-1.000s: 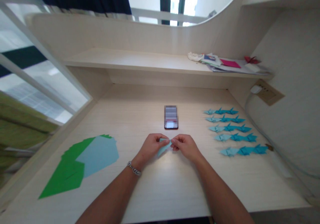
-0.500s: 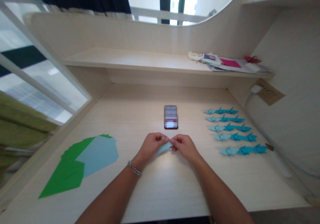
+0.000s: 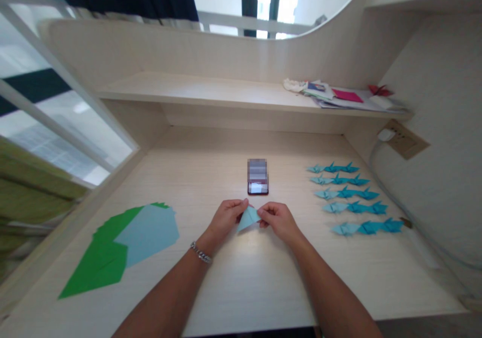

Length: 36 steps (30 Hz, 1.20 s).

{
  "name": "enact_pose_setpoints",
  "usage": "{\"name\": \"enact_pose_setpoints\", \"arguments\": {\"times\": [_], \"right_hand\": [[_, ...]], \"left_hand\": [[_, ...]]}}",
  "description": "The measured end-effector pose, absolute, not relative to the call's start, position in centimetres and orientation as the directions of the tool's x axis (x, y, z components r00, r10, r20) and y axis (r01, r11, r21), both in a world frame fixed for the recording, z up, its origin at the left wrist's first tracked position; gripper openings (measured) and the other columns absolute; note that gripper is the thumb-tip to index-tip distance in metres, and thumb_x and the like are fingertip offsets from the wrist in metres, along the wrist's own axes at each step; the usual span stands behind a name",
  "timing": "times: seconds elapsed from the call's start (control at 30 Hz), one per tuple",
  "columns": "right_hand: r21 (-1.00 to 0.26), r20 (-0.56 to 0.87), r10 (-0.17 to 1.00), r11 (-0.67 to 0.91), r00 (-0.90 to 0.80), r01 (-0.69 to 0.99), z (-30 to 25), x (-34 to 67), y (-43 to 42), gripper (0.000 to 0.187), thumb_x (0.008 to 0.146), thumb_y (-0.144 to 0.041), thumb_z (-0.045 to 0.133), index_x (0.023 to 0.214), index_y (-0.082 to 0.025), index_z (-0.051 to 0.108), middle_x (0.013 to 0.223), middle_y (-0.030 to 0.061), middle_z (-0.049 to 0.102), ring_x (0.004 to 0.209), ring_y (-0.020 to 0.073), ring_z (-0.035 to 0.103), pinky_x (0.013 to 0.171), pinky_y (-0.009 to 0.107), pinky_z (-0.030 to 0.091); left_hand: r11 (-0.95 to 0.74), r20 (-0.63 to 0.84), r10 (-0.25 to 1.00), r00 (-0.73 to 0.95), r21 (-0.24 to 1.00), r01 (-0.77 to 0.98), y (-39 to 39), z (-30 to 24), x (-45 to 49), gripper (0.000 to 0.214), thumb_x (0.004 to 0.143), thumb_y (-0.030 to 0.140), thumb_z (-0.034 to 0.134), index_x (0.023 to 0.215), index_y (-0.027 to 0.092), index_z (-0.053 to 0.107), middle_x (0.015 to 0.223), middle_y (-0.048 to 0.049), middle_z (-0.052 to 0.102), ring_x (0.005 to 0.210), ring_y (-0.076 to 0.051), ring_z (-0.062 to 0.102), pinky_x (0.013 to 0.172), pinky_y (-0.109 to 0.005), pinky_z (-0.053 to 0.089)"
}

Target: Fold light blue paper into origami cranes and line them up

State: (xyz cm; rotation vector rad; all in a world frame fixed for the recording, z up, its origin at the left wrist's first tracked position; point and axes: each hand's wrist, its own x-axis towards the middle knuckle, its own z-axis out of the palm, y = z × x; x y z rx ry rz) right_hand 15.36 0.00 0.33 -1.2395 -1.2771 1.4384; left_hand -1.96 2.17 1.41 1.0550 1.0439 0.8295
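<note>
A small light-blue folded paper (image 3: 248, 218) is held between both hands just above the wooden desk (image 3: 241, 277). My left hand (image 3: 226, 218) pinches its left side, and a bracelet sits on that wrist. My right hand (image 3: 279, 220) pinches the paper's right corner. The paper shows as a small triangle pointing up between the fingertips. A phone (image 3: 258, 177) lies on the desk just beyond the hands.
Flat sheets lie at the left: a light-blue sheet (image 3: 148, 232) on green sheets (image 3: 100, 262). Several blue paper cranes (image 3: 348, 197) stand in rows at the right. Papers (image 3: 344, 97) pile on the shelf. A wall socket with a cable (image 3: 387, 136) is at the right.
The folded paper has turned between the fingers and now shows a wider triangular face. Both hands stay in nearly the same place.
</note>
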Motion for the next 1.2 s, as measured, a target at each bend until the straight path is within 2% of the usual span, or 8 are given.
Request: {"name": "enact_pose_setpoints", "arguments": {"times": [0.07,0.27,0.47,0.73,0.87,1.07,1.2], "right_hand": [[-0.991,-0.132,0.980,-0.130,-0.150,0.020,0.3,15.4,0.1,0.028,0.074,-0.041,0.064,0.071,-0.014,0.063,0.053,0.0008,0.062,0.046,0.0109,0.054,0.051,0.023,0.044],[-0.990,-0.141,0.980,-0.136,-0.138,0.043,0.3,15.4,0.1,0.028,0.074,-0.042,0.063,0.072,-0.014,0.063,0.054,0.0015,0.062,0.048,0.0115,0.056,0.053,0.024,0.046],[-0.989,-0.119,0.980,-0.103,-0.157,0.111,-0.1,15.2,0.0,0.020,0.074,-0.035,0.064,0.074,-0.015,0.063,0.063,0.0006,0.061,0.054,0.0119,0.057,0.055,0.025,0.048],[-0.990,-0.102,0.982,-0.085,-0.157,0.113,-0.7,15.0,0.0,0.020,0.076,-0.035,0.061,0.072,-0.015,0.062,0.062,0.0001,0.060,0.054,0.0118,0.055,0.055,0.024,0.046],[-0.980,-0.115,0.977,-0.082,-0.180,0.179,-0.1,15.4,-0.1,0.022,0.078,-0.036,0.059,0.072,-0.015,0.063,0.062,0.0017,0.063,0.055,0.0121,0.056,0.056,0.024,0.045],[-0.965,-0.129,0.974,-0.080,-0.185,0.251,0.2,16.2,0.1,0.025,0.081,-0.037,0.056,0.071,-0.015,0.063,0.064,0.0037,0.065,0.055,0.0118,0.056,0.055,0.023,0.044],[-0.971,-0.140,0.978,-0.105,-0.153,0.215,0.1,16.7,0.4,0.026,0.080,-0.039,0.056,0.071,-0.015,0.061,0.063,0.0029,0.064,0.053,0.0113,0.055,0.054,0.023,0.044]], "left_hand": [[0.306,-0.269,0.914,0.305,0.948,-0.082,2.2,1.4,-1.9,0.045,0.074,0.054,0.057,0.078,0.011,0.069,0.062,-0.0057,0.063,0.055,-0.015,0.055,0.055,-0.027,0.041],[0.049,-0.088,0.960,0.267,0.988,0.149,2.1,1.7,-2.0,0.030,0.072,0.041,0.064,0.071,0.012,0.068,0.063,-0.0023,0.061,0.057,-0.012,0.051,0.055,-0.024,0.039],[-0.062,-0.015,0.950,0.312,0.970,0.236,1.9,1.5,-1.9,0.027,0.077,0.038,0.059,0.071,0.012,0.067,0.065,-0.0031,0.062,0.060,-0.013,0.053,0.058,-0.024,0.040],[-0.085,-0.009,0.935,0.355,0.966,0.246,1.9,1.0,-1.9,0.028,0.078,0.039,0.058,0.076,0.012,0.066,0.066,-0.0024,0.060,0.059,-0.013,0.051,0.056,-0.024,0.039],[-0.098,0.008,0.955,0.296,0.951,0.292,2.2,1.0,-2.2,0.029,0.078,0.039,0.057,0.072,0.012,0.065,0.061,-0.0006,0.057,0.056,-0.012,0.048,0.053,-0.023,0.037],[-0.035,-0.027,0.974,0.224,0.963,0.266,2.7,1.4,-2.7,0.030,0.075,0.041,0.060,0.070,0.012,0.065,0.060,-0.0005,0.056,0.054,-0.012,0.048,0.051,-0.023,0.036],[-0.026,-0.016,0.985,0.170,0.970,0.242,2.8,1.7,-3.0,0.031,0.073,0.043,0.062,0.069,0.012,0.065,0.060,-0.0010,0.058,0.055,-0.012,0.049,0.052,-0.023,0.038]]}}
